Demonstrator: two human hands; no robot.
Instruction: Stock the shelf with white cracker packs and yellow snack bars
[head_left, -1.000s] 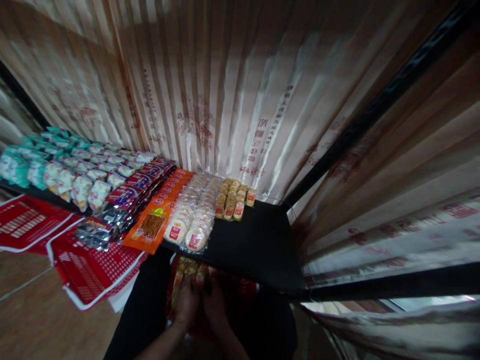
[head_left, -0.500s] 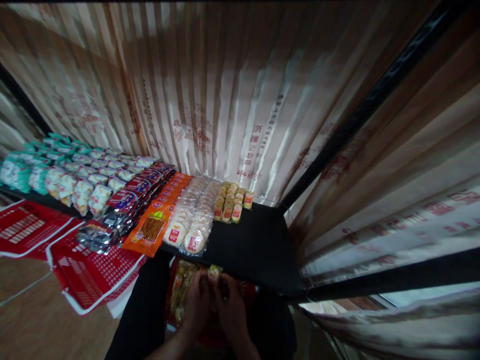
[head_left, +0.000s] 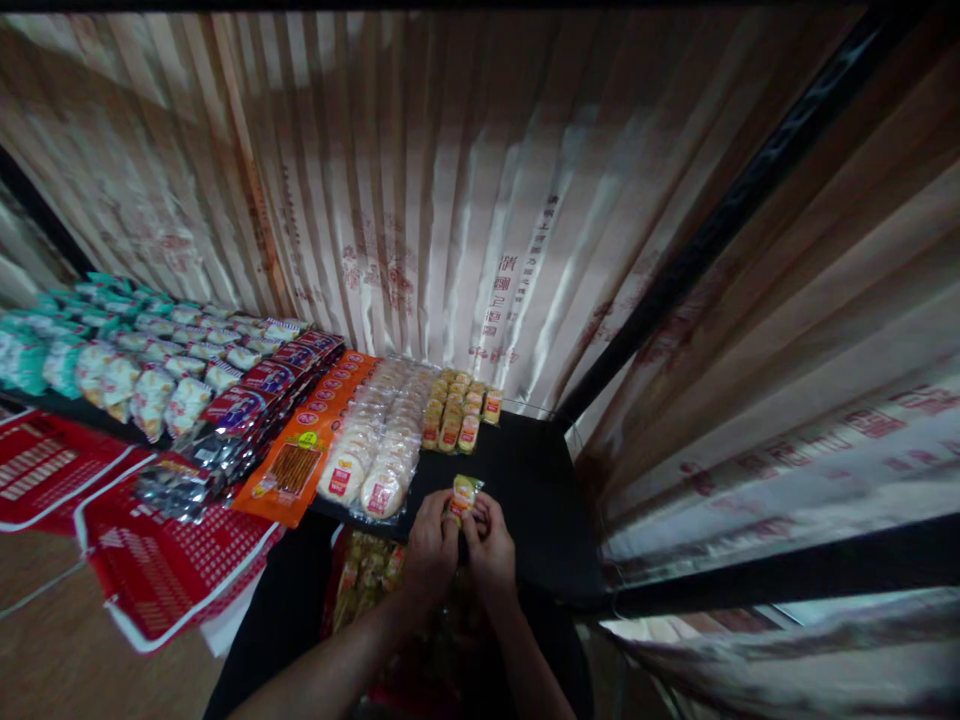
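Between both hands is one small yellow snack packet (head_left: 463, 494) with a red label, over the front edge of the black table (head_left: 517, 490). My left hand (head_left: 433, 540) pinches its left side, and my right hand (head_left: 489, 540) grips it from the right. Beyond them on the table stand rows of matching small yellow packets (head_left: 450, 425). Left of those lie two rows of round rice crackers in clear wrappers (head_left: 382, 490). Below my forearms, in a red basket between my legs, are many loose yellow packets (head_left: 367, 570), partly hidden by my arms.
Orange snack bags (head_left: 296, 470), dark foil packs (head_left: 240, 410), and white and green packets (head_left: 150, 390) line the table leftward. Red baskets (head_left: 180, 560) sit on the floor at left. A pleated curtain (head_left: 420, 200) and dark metal poles (head_left: 675, 270) enclose the table.
Both hands have risen forward from above the basket to the table's front edge, carrying the yellow packet. The camera view has shifted slightly.
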